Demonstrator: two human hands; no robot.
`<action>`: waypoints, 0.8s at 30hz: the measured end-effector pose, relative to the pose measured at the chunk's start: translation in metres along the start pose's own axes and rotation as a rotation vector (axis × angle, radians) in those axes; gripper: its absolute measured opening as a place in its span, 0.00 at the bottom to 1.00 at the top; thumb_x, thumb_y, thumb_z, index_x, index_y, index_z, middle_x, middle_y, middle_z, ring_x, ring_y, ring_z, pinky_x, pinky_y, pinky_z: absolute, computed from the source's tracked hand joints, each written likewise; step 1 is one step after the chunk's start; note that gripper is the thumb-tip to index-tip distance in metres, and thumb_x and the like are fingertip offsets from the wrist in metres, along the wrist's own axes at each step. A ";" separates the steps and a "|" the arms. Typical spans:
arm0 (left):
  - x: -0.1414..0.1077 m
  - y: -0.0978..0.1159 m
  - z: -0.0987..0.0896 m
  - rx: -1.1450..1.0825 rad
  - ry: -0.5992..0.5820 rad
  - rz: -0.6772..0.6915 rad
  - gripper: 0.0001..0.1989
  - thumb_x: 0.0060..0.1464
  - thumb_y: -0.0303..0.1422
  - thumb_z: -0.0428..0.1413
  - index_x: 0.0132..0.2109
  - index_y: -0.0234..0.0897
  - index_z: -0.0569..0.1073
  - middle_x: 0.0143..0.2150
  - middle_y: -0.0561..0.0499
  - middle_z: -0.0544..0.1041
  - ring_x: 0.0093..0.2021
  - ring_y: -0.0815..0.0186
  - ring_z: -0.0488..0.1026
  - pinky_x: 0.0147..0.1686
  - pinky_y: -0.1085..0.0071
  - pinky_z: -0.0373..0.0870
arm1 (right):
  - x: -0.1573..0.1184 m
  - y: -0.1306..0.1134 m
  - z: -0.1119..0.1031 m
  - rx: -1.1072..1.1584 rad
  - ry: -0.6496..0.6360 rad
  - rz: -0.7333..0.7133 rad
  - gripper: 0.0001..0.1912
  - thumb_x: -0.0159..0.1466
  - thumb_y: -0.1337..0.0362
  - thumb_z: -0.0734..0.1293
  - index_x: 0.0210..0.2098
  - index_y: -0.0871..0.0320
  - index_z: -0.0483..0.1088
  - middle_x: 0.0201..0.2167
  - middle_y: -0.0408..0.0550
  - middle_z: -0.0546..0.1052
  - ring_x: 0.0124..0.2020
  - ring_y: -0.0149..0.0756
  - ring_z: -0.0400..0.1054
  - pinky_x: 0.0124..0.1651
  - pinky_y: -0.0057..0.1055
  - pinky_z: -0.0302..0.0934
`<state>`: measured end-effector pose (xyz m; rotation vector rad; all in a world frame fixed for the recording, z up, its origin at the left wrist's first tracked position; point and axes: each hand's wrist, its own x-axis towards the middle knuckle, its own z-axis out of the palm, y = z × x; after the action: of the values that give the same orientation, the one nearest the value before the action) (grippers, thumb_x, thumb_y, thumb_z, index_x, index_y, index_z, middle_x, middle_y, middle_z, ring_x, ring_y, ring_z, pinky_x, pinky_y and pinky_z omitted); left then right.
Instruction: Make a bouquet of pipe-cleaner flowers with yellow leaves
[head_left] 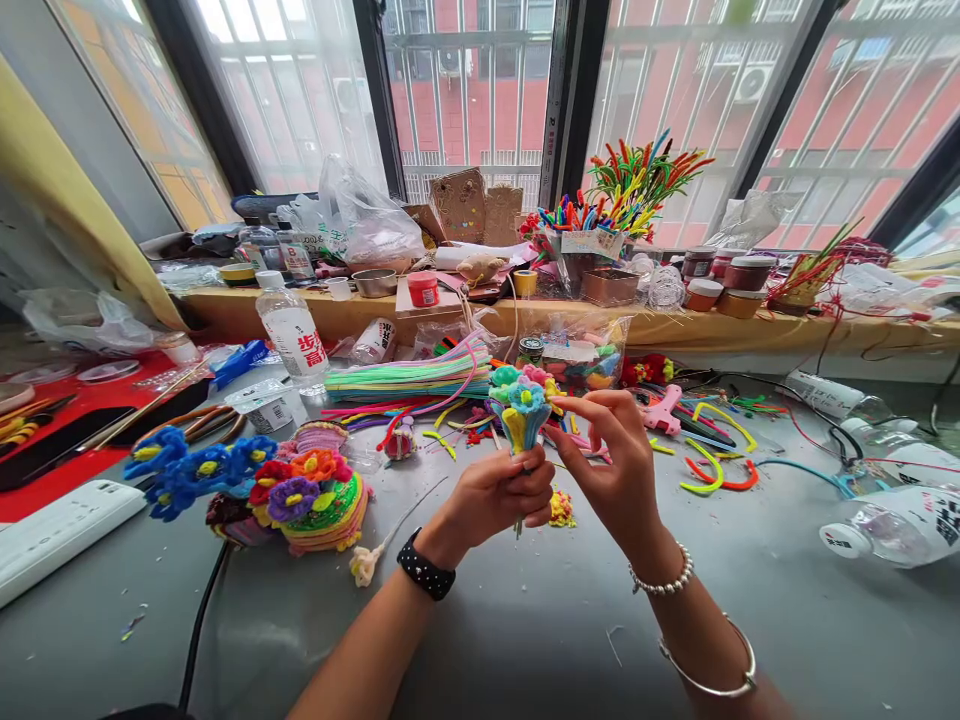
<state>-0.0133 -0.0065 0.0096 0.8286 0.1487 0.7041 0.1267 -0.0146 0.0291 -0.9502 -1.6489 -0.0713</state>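
Note:
My left hand (501, 488) is closed around the stems of a small bouquet of pipe-cleaner flowers (521, 402), holding it upright above the table. Its blooms are blue, green, pink and yellow, and thin stem ends poke out below my fist. At the bouquet's right side is my right hand (611, 455), its thumb and index finger apart, with the index fingertip at the outer blooms. A loose pale flower on a long stem (365, 562) lies left of my hands. Behind my left hand, partly hidden, is a small yellow and red fuzzy piece (561, 509).
Bundled pastel pipe cleaners (409, 375) lie behind the bouquet. Finished pipe-cleaner flowers (300, 480) and a power strip (64, 535) are at left. A pink glue gun (664, 410) and plastic bottles (892, 525) lie at right. A clear bottle (292, 335) stands near the cluttered sill.

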 end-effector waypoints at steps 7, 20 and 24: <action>0.001 -0.003 -0.001 0.075 -0.008 0.018 0.09 0.50 0.33 0.50 0.26 0.34 0.59 0.19 0.59 0.49 0.15 0.78 0.45 0.20 0.76 0.54 | 0.002 0.002 -0.003 -0.054 -0.027 -0.026 0.06 0.56 0.68 0.65 0.34 0.57 0.68 0.32 0.47 0.64 0.30 0.34 0.61 0.30 0.31 0.59; 0.001 -0.006 0.002 0.296 0.177 0.099 0.13 0.51 0.37 0.49 0.25 0.35 0.58 0.20 0.59 0.49 0.18 0.76 0.50 0.24 0.74 0.59 | -0.018 0.012 0.021 -0.038 0.183 -0.051 0.05 0.57 0.72 0.62 0.32 0.56 0.64 0.28 0.44 0.64 0.27 0.32 0.60 0.28 0.30 0.58; 0.007 -0.015 -0.007 0.705 0.540 0.237 0.12 0.52 0.41 0.46 0.32 0.36 0.60 0.25 0.55 0.58 0.23 0.72 0.57 0.26 0.72 0.61 | -0.012 0.015 0.017 -0.045 0.084 0.031 0.09 0.56 0.67 0.65 0.37 0.57 0.63 0.30 0.44 0.64 0.25 0.31 0.57 0.29 0.31 0.58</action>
<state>-0.0025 -0.0048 -0.0047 1.3216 0.8309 1.1163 0.1222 -0.0023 0.0065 -0.9934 -1.5610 -0.1258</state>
